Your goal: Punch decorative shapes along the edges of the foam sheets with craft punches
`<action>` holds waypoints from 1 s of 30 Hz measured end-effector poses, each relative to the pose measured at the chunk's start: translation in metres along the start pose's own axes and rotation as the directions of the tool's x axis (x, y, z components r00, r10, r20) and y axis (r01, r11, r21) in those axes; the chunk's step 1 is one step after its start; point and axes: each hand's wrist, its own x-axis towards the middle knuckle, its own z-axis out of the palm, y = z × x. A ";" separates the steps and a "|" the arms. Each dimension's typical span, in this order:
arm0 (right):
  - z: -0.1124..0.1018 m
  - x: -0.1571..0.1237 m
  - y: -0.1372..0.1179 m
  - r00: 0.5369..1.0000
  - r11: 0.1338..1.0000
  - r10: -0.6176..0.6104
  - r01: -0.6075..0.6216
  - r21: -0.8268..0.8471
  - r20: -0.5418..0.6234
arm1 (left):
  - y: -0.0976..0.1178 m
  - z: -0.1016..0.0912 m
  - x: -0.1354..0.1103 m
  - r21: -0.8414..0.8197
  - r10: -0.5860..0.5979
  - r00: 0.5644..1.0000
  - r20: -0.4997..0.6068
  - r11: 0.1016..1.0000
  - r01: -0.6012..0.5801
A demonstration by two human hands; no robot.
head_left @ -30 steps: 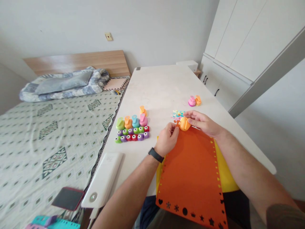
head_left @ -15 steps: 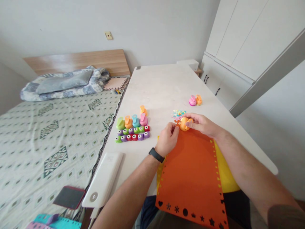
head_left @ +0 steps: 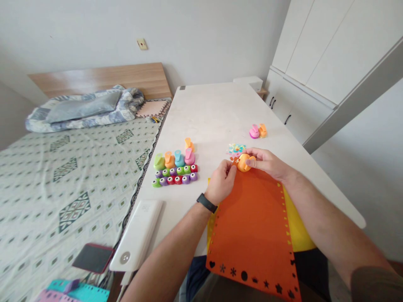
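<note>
An orange sheet of paper, with shapes cut along its side and near edges, hangs over the table's front edge above a yellow sheet. My left hand pinches its far left corner. In my right hand is an orange craft punch, set on the sheet's far edge with the thumb at its lever. The punch hides the paper inside its slot. Small paper cut-outs in blue, yellow, pink and orange lie just beyond the punch.
Left on the white table stand rows of small punches and several larger lever punches. A pink punch and an orange one sit back right. A white power strip-like box lies front left, beside the bed.
Both hands keep nearly the same hold on the paper and punch. The view has shifted slightly; a few orange bits near the punch's left side look a little differently placed.
</note>
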 end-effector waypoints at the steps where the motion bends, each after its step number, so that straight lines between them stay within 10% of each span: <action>1: 0.000 0.000 0.000 1.000 1.000 0.001 -0.001 -0.001 -0.001 | 0.000 0.000 0.000 0.003 -0.002 1.000 0.001 1.000 0.002; 30: 0.004 0.004 0.003 0.991 1.000 -0.006 0.009 0.018 -0.137 | 0.001 0.000 -0.001 0.043 -0.031 0.999 0.030 0.999 0.029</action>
